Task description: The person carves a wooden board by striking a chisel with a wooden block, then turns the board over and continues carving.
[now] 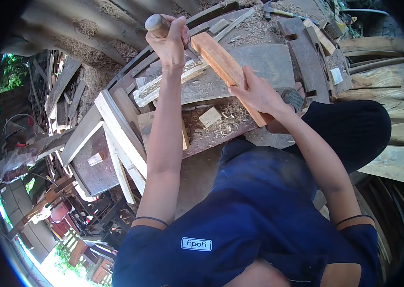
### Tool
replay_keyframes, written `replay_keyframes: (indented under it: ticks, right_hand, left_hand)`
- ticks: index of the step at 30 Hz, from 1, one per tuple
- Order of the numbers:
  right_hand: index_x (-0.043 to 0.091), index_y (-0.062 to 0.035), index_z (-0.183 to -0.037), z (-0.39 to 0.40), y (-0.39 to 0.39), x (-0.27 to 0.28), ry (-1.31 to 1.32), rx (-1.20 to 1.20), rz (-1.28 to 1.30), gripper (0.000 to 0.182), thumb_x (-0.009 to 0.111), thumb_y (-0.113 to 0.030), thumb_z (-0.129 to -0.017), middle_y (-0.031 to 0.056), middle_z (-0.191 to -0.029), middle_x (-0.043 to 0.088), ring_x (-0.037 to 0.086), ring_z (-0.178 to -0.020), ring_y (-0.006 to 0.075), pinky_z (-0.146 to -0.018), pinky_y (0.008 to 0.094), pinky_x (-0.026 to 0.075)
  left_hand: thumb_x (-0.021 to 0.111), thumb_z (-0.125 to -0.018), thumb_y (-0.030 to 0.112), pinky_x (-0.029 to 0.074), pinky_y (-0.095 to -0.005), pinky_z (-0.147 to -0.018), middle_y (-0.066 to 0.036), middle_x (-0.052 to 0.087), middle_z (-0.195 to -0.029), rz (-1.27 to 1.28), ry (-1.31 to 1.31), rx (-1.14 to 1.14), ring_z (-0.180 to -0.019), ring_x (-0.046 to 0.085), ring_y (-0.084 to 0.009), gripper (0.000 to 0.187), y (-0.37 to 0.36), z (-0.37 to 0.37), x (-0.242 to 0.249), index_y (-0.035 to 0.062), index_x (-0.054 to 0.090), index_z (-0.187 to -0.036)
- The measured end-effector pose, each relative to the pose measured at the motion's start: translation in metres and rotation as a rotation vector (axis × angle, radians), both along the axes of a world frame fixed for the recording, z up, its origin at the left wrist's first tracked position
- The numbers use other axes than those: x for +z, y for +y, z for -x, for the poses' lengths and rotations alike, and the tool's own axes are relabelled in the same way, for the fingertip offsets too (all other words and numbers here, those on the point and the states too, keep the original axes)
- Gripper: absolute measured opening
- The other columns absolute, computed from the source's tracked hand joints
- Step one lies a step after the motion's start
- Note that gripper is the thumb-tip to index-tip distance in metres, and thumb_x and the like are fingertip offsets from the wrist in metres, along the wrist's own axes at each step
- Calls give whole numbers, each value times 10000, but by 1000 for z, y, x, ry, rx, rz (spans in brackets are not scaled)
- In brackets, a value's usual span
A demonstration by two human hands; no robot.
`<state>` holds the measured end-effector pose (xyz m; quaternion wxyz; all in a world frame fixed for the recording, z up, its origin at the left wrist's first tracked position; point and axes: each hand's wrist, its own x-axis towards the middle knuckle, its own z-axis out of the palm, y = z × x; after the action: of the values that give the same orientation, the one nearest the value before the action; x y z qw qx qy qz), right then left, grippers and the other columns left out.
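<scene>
My left hand (169,44) is raised over the far side of the bench, its fingers wrapped round a wooden handle (157,26) with a rounded end. The rest of that tool is mostly hidden by the hand, so its kind cannot be told. My right hand (259,93) grips a long reddish-brown wood block (218,60) by its lower part, thumb across the top face. The block tilts from upper left to lower right, its far end close to my left hand. Beneath it lies a wide grey board (273,64) on the workbench (211,138).
A claw hammer (278,10) lies at the back among shavings. Pale wood strips (123,129) lean at the left. A small square offcut (209,116) sits among chips near the front edge. Dark wood pieces (305,62) and stacked planks (379,79) stand to the right.
</scene>
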<state>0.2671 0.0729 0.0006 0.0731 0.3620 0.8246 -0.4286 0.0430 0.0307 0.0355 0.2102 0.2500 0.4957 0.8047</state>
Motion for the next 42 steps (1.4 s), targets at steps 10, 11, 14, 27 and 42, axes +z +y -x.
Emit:
replay_keyframes:
  ticks: [10, 11, 14, 27, 42]
  right_hand:
    - [421, -23, -1092, 0, -2, -1, -4, -18, 31, 513, 631, -438, -876, 273, -892, 644, 653, -857, 458, -758, 507, 482]
    - [422, -24, -1088, 0, -2, 0, -1, -19, 31, 511, 633, -438, -875, 268, -881, 641, 653, -851, 455, -753, 505, 482]
    - [423, -25, -1089, 0, -1, 0, -18, -21, 41, 510, 635, -436, -875, 261, -876, 641, 656, -845, 449, -748, 496, 485]
    - [418, 5, -1064, 0, -2, 1, 16, -19, 23, 517, 617, -429, -865, 302, -846, 656, 664, -843, 490, -777, 537, 509]
    - [423, 12, -1095, 1, -2, 6, -5, -15, 36, 533, 613, -427, -861, 313, -867, 658, 667, -861, 485, -792, 533, 514]
  left_hand:
    - [624, -819, -22, 344, -271, -444, -38, 466, -552, -4, 45, -39, -448, 401, -105, 125, 3, -1, -2, 13, 532, -742]
    - [625, -819, -22, 343, -269, -444, -37, 467, -553, -8, 44, -46, -448, 400, -103, 123, 3, 0, -2, 13, 535, -744]
    - [633, -819, -16, 342, -266, -446, -37, 468, -554, 2, 47, -72, -450, 400, -100, 130, 4, -3, 0, 16, 536, -738]
    - [641, -815, -17, 337, -258, -440, -34, 473, -558, 15, 78, -110, -451, 402, -93, 144, 5, -5, 2, 17, 538, -721]
    - [639, -820, -14, 341, -253, -428, -35, 487, -563, 22, 89, -159, -448, 417, -90, 150, 4, -3, 1, 21, 532, -721]
